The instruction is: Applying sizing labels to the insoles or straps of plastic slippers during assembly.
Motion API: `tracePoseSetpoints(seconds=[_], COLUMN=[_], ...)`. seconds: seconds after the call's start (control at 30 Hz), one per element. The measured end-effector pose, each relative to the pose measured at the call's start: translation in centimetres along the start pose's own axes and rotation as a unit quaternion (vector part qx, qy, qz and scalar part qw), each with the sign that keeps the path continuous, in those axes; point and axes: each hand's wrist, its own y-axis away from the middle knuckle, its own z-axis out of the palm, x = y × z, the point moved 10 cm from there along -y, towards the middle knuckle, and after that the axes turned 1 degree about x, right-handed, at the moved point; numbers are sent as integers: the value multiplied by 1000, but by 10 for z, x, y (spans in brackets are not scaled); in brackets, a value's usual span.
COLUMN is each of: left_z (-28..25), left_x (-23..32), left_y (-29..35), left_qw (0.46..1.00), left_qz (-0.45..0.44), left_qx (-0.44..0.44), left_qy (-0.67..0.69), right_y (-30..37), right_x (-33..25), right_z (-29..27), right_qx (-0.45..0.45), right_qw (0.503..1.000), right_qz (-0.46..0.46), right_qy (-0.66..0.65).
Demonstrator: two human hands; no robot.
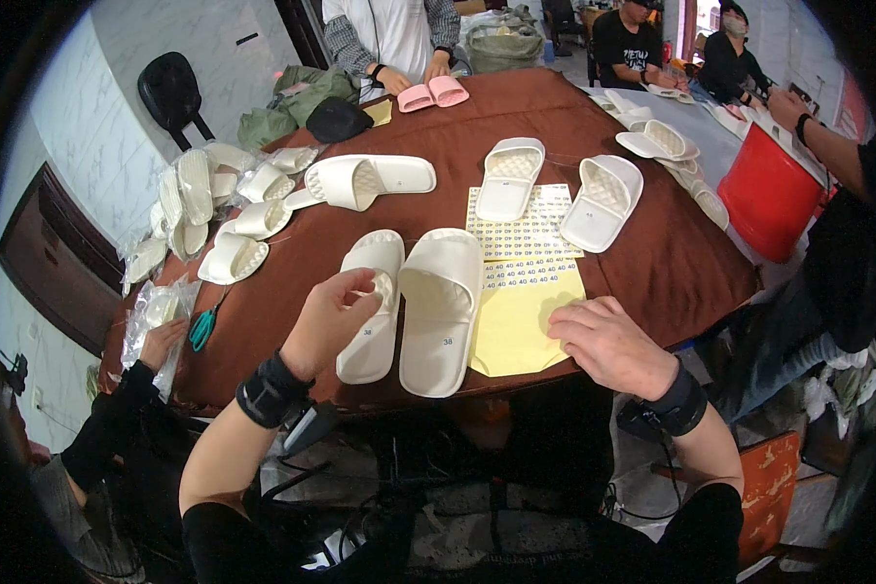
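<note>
Between left hand [325,319], grip unclear, and unclenched right hand [615,345], one white slipper [440,316] beside its mate [367,352].

A black chair [168,91] stands by a pale marbled wall [78,146].

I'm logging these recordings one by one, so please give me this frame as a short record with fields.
Surface: brown cloth
Left hand: over the left white slide sandal, fingers by its strap; contact unclear
Right hand: on the right edge of the yellow sticker sheet
Near pair: left slide and right white slide sandal side by side, toes pointing away, a small mark on each insole
Left side: teal-handled scissors near more white slides, some bagged
Far side: pink slides by a co-worker's hands
</note>
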Motion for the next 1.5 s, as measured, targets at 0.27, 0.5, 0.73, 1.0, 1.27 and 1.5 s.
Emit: tracePoseSetpoints(seconds=[0.27,0.5,0.73,1.0,1.27,1.5], left_z=[54,71,71,78,77,73], left_x=[35,15,13,13,16,12], left_y=[85,86,87,86,85,82], left_qw=[876,836,849,848,855,854], left_qz=[320,344,313,304,284,278], left_qx=[-71,-8,74,129,139,155], left_qy=[-354,-427,-420,-414,-412,-411], right_y=[-1,-23,-14,-8,-7,-15], right_x=[3,-30,-38,-44,-40,-40], right_z=[-6,15,42,32,30,35], right_qx=[-6,-38,-45,-38,-65,-30], right_qw=[1000,999,996,998,996,998], right_qz=[-6,-20,-55,-43,-55,-30], right_qy=[-3,-1,61,31,-15,38])
